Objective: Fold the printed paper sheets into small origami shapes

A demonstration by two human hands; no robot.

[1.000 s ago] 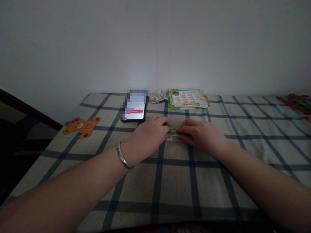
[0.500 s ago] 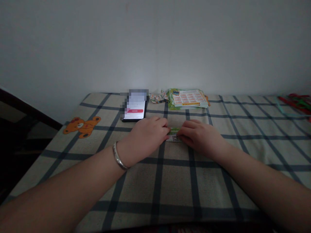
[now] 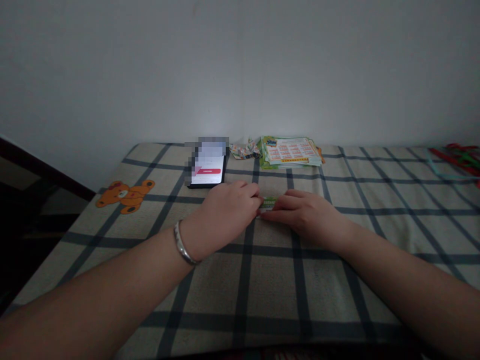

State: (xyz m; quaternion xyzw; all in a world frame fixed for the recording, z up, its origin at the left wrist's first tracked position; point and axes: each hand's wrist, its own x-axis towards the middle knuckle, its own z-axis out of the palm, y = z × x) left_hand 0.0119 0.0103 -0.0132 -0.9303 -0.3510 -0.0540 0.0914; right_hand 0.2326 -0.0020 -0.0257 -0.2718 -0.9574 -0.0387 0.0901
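Observation:
A small green and white piece of printed paper (image 3: 269, 203) lies on the checked cloth between my hands, mostly covered by fingers. My left hand (image 3: 234, 207), with a silver bangle at the wrist, has its fingers closed on the paper's left end. From the other side, my right hand (image 3: 303, 212) grips the paper, its thumb stretched left along the near edge almost to my left fingertips.
Against the wall, a lit phone (image 3: 208, 165), folded patterned paper (image 3: 245, 150) and a stack of printed sheets (image 3: 290, 151) rest on the cloth (image 3: 273, 290). An orange bear shape (image 3: 127, 196) is at left; red and green items (image 3: 463, 157) lie far right.
My right thumb has slid left along the paper's near edge, covering the black-and-white printed square that was visible. My left hand has barely moved.

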